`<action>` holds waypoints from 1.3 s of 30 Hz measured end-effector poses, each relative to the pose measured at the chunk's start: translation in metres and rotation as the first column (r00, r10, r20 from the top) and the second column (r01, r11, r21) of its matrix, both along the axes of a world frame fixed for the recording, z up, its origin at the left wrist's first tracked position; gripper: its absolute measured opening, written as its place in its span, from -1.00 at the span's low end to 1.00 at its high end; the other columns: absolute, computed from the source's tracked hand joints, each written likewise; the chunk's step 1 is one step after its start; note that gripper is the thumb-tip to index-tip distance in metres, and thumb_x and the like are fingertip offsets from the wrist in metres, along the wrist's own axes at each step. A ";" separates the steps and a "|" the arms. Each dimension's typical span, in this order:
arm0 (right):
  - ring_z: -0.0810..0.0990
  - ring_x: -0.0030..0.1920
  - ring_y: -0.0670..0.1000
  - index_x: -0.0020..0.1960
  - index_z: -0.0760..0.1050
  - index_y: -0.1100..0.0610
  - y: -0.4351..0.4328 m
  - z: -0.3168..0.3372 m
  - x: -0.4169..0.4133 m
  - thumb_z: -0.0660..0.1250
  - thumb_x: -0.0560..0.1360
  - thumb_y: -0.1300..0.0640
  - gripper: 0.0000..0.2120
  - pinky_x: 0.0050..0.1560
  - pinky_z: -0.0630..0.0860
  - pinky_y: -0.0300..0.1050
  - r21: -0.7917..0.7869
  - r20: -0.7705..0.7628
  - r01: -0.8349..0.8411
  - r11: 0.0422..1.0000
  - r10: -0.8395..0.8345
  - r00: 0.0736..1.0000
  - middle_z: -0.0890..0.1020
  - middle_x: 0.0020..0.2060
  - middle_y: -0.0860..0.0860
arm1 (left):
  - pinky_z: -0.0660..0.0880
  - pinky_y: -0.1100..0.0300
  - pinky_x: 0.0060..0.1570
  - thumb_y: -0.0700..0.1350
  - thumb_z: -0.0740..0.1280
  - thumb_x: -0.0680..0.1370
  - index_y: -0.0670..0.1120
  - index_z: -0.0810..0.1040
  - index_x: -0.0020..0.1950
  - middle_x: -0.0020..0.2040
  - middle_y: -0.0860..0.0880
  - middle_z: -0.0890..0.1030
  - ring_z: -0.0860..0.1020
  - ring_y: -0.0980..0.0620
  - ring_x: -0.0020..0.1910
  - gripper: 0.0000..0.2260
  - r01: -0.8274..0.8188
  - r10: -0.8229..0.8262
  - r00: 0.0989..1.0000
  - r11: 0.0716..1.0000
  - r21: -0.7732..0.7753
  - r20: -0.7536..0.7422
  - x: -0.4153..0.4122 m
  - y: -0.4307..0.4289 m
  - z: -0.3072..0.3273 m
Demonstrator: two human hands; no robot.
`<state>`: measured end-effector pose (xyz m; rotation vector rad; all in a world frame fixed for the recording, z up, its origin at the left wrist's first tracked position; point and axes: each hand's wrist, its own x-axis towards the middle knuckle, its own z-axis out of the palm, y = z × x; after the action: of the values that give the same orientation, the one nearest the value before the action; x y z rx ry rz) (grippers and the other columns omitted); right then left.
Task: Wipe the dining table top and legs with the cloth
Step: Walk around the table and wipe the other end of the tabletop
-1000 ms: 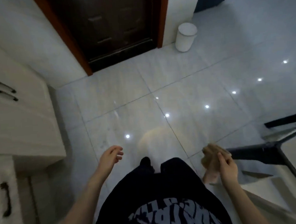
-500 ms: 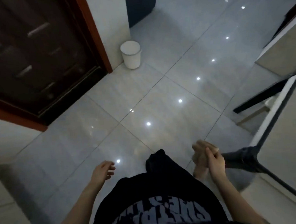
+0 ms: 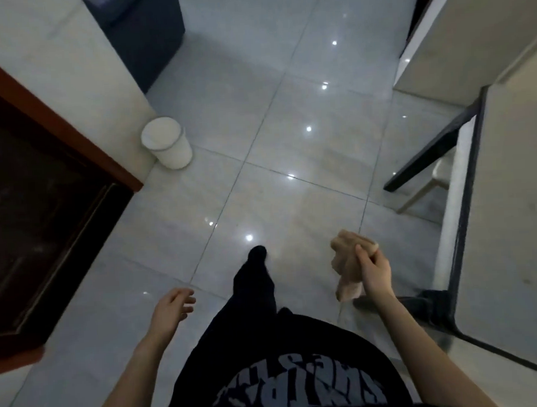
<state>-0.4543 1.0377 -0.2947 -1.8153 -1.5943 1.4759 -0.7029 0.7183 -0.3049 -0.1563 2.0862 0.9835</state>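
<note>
Two hands, tabletop [image 3: 517,221] at three o'clock.
The right hand [image 3: 375,272] grips the cloth [image 3: 346,261], ready for wiping; the left hand [image 3: 170,311] hangs loose, empty.

Left hand [image 3: 173,308] low, fingers loosely curled, forearm extended forward. Right hand [image 3: 375,272] raised, apparently fisted round cloth [image 3: 346,261].

Glossy pale grey tiled floor [image 3: 276,196], light spots reflected; white round bin [image 3: 171,149] beside white wall [image 3: 51,59]; dark wooden door [image 3: 28,216], red-brown frame [image 3: 71,137].
</note>
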 end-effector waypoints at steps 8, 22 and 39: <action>0.56 0.09 0.11 0.21 0.53 0.24 0.066 -0.001 -0.020 0.29 0.59 0.09 -0.72 0.08 0.44 -0.06 0.012 0.024 0.380 0.925 -0.380 0.925 0.60 0.01 0.12 | 0.43 0.14 -0.19 -0.18 0.22 0.60 -0.17 0.56 -0.10 -0.12 -0.20 0.60 0.53 -0.10 -0.21 -0.84 0.330 -0.330 0.944 0.942 0.055 -0.011 -0.133 0.186 -0.008; 0.61 0.01 0.03 0.17 0.57 0.22 0.077 0.007 -0.024 0.29 0.59 0.18 -0.79 -0.19 0.52 -0.46 -0.013 -0.095 0.833 0.553 -0.830 0.550 0.64 0.04 0.12 | 0.40 0.19 -0.22 -0.20 0.21 0.61 -0.11 0.58 -0.11 -0.19 -0.10 0.59 0.51 -0.03 -0.26 -0.83 0.846 -0.847 0.531 0.530 0.062 -0.001 -0.185 0.456 -0.006; 0.60 -0.06 -0.28 0.18 0.46 0.23 0.226 0.056 0.062 0.12 0.64 0.27 -0.81 -0.09 0.46 -0.49 0.022 -0.413 0.989 0.148 -0.899 0.144 0.58 -0.03 -0.07 | 0.46 0.11 -0.07 -0.23 0.20 0.61 -0.02 0.56 -0.09 -0.11 -0.11 0.64 0.59 -0.06 -0.14 -0.80 0.991 -0.982 -0.104 -0.115 0.063 -0.159 0.017 0.726 0.017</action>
<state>-0.3922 1.2636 -0.2387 -1.6616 -0.1410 0.6886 -0.6864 1.4440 -0.2877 1.4661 1.3693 0.0663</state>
